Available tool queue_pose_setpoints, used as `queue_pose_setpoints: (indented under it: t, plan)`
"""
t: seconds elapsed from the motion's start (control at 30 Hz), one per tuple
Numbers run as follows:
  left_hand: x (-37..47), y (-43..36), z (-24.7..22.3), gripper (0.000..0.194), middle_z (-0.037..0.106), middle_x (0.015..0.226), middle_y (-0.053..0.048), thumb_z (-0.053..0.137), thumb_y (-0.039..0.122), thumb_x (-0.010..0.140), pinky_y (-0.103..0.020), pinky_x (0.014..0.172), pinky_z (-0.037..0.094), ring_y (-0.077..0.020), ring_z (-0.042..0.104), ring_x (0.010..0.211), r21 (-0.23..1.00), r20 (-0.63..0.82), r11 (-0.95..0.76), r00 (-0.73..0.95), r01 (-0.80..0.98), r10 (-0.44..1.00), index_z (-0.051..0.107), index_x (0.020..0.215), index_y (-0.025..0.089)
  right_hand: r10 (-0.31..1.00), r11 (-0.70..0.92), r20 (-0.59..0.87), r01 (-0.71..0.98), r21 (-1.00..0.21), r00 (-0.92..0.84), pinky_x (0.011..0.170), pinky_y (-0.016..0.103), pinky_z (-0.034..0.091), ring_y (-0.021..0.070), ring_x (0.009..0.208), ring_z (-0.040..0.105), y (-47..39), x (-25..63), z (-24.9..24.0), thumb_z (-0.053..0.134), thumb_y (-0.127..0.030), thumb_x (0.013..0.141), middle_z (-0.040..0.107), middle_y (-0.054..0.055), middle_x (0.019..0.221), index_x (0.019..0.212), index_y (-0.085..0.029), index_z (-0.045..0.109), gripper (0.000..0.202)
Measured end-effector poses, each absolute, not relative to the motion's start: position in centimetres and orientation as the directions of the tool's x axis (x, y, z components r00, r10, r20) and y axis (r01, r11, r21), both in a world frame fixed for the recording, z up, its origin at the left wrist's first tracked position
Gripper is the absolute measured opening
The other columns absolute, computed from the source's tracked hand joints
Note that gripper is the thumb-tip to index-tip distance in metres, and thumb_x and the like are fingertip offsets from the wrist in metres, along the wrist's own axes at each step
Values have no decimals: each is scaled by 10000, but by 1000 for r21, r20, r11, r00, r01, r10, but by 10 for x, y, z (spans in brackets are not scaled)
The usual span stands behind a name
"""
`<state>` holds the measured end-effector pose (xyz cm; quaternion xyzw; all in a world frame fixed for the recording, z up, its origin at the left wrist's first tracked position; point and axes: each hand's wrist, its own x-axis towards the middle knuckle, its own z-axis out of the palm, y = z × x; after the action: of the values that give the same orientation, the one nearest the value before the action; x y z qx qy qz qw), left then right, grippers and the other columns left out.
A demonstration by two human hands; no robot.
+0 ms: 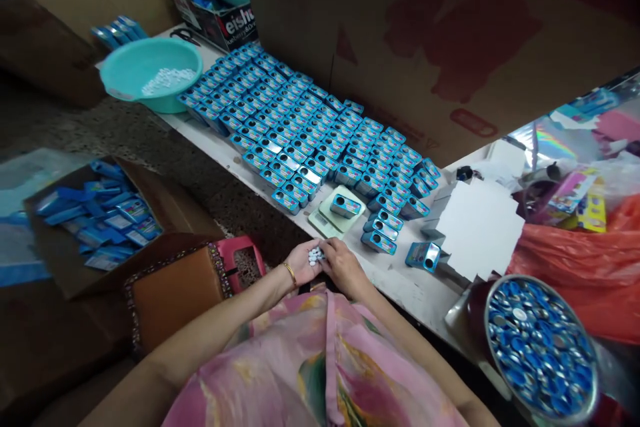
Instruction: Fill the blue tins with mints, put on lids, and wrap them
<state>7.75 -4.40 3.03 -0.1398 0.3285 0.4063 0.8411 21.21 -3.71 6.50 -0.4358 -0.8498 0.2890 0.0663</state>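
Note:
Small white tablets (315,255) lie in the cupped palm of my left hand (303,260), which has a gold bangle at its wrist. Against the tablets from the other side are the curled fingers of my right hand (344,267); its fingertips are partly hidden. Just beyond the hands, a small blue tin (345,205) with a round dark hole in its top stands on a pale green scale (326,221). Several more such tins (381,233) stand to the right of the scale. Rows of tins (295,120) fill the table behind it.
A turquoise basin (150,60) of white tablets sits at the table's far left. Metal bowl (595,373) at lower right holds blue and silver caps. A large cardboard box (350,27) walls the back. Flat blue packs fill a carton (55,273) at left, near a brown-seated chair (175,300).

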Motion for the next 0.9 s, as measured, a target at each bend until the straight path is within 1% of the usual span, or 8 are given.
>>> queue_pose_setpoints:
  t: [0.1,0.23,0.43,0.5,0.57,0.63,0.7,0.9]
  plan:
    - [95,-21,35,201,579,583,-52,416,171,824,-234,519,450,-122,563,540,70,-717,579,362,-813,595,550,703,81,764,467,-147,696,-546,-628,800,288,410,164,925,452,-9,225,72,442,-178,814,478,71,993,1066,-185,494,258]
    - [108,3,43,172,582,587,-46,427,149,817,-231,552,456,-112,559,534,124,-719,500,270,-857,640,549,712,87,738,541,-89,665,-515,-669,772,298,411,180,912,453,19,232,77,417,-144,816,482,81,993,1052,-199,501,256]
    - [107,15,45,152,576,579,-43,436,139,811,-234,555,463,-115,558,529,145,-724,470,230,-871,650,549,718,93,738,561,-75,671,-485,-671,712,304,418,198,866,470,37,226,74,469,-97,762,515,93,919,944,-186,549,217]
    - [103,20,47,154,584,596,-55,429,122,809,-229,560,469,-115,565,546,145,-717,468,234,-871,657,554,727,85,732,549,-57,638,-540,-679,722,286,414,178,842,487,47,225,72,489,-91,742,532,70,883,919,-190,570,218]
    - [99,28,51,162,608,648,-81,417,95,804,-236,601,484,-126,587,606,145,-694,461,242,-875,678,567,749,69,748,504,-17,585,-636,-663,729,261,410,150,812,506,59,225,71,499,-92,728,550,40,862,920,-202,586,238]
    - [94,37,55,170,631,731,-114,413,73,793,-266,679,497,-154,608,704,150,-665,455,251,-878,703,581,795,47,796,422,11,542,-727,-605,709,236,411,125,769,520,72,226,70,501,-107,724,566,17,851,928,-209,596,247]
    - [88,46,57,175,640,804,-139,428,55,775,-295,747,494,-180,613,784,164,-658,461,251,-872,710,588,840,27,849,339,12,529,-778,-528,672,223,413,112,724,525,83,227,70,507,-137,723,576,7,837,922,-204,606,232]
    - [67,56,43,167,633,852,-199,473,62,753,-325,794,494,-237,603,889,169,-735,507,234,-845,636,594,848,-4,917,270,10,602,-752,-398,643,226,414,107,659,514,101,225,63,491,-170,717,569,7,790,896,-191,616,220]
